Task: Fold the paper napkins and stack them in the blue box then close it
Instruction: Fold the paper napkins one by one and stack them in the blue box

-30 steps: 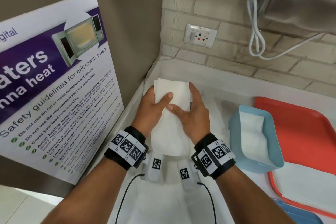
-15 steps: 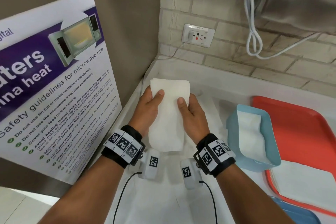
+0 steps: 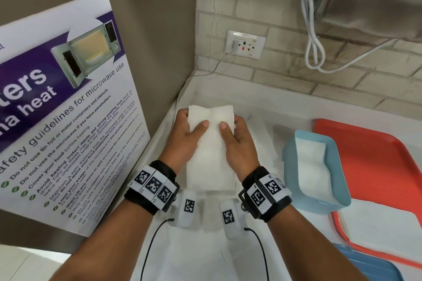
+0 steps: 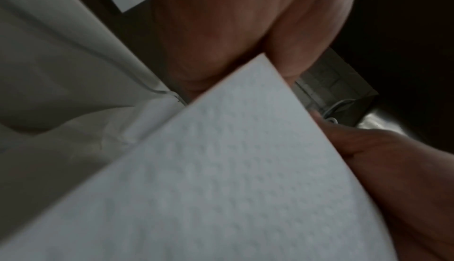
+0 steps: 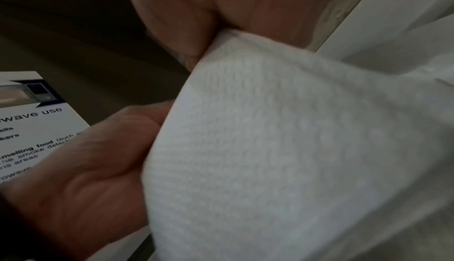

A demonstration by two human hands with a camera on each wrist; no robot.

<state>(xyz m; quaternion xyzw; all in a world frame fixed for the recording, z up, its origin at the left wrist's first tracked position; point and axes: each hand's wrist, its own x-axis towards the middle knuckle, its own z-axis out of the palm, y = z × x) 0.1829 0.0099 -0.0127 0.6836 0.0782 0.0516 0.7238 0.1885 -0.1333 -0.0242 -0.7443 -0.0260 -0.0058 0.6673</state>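
A folded white paper napkin (image 3: 211, 148) is held above the white counter, long side pointing away from me. My left hand (image 3: 185, 134) grips its left edge with the thumb on top, and my right hand (image 3: 237, 137) grips its right edge the same way. The embossed napkin (image 4: 233, 177) fills the left wrist view, and the napkin (image 5: 282, 148) also fills the right wrist view, pinched between thumb and fingers. The open blue box (image 3: 342, 196) stands to the right with a folded napkin (image 3: 314, 166) inside.
An orange tray (image 3: 370, 157) lies behind and under the blue box, with a white sheet (image 3: 383, 228) on it. A blue lid (image 3: 370, 264) shows at the bottom right. A microwave poster (image 3: 64, 107) leans at the left. A wall socket (image 3: 245, 44) is behind.
Both hands have shifted from pressing the napkin's middle to gripping its side edges with thumbs on top, and the napkin has risen slightly off the counter.
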